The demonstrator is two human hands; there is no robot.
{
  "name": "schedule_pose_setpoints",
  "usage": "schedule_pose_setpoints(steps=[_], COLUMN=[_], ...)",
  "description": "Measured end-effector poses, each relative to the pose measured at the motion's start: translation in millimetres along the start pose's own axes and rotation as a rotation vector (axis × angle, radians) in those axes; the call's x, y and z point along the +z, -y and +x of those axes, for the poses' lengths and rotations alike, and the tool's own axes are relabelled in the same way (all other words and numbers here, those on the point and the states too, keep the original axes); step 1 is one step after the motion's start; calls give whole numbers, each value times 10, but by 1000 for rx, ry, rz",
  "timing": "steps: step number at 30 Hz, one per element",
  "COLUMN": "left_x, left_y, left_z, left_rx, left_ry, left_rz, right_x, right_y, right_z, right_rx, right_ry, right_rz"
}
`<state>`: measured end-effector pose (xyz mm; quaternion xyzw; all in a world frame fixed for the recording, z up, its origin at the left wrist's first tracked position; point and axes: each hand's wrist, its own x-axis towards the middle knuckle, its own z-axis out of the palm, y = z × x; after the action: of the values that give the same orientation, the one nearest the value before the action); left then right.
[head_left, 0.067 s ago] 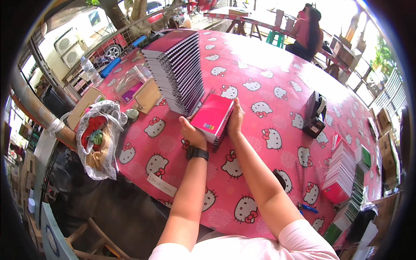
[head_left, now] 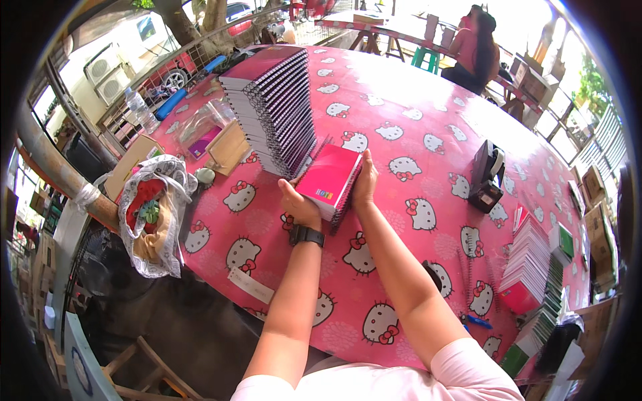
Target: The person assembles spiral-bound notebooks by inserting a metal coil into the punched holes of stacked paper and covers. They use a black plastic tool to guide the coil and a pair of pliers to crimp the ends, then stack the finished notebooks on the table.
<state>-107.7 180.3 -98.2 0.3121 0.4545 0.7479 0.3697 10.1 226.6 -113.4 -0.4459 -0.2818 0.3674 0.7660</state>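
A small stack of pink-covered notebooks [head_left: 332,171] with dark spiral binding along its right side rests between my two hands. My left hand [head_left: 302,206], with a black watch at the wrist, is closed around its near left corner, thumb raised along the side. Against the right, spiral side presses my right hand [head_left: 364,182], its fingers partly hidden behind the edge. Just behind and to the left rises a tall stack of spiral notebooks [head_left: 284,117], dark wire edges facing right. Below everything is the pink table [head_left: 428,267] with a cartoon cat pattern.
A black tape dispenser [head_left: 486,177] stands to the right. Pink-and-white booklets [head_left: 528,267], loose spiral wires [head_left: 471,281] and a blue pen [head_left: 479,322] lie nearer me. At left are a plastic bag [head_left: 150,227], a wooden block [head_left: 229,148] and a bottle [head_left: 139,110]. A person [head_left: 476,50] sits beyond.
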Motion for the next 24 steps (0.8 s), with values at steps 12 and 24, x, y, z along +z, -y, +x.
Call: schedule_pose_setpoints(steps=[12,24], left_x=[86,118], left_y=[45,246], left_z=[91,331], left_rx=[-34,169], left_ry=[-48,18], left_rz=[-117,108], right_x=[-133,71], right_y=[-143,17], right_z=[210,75], right_rx=[-27,-33], right_ry=[55,138], right_rz=[15,80])
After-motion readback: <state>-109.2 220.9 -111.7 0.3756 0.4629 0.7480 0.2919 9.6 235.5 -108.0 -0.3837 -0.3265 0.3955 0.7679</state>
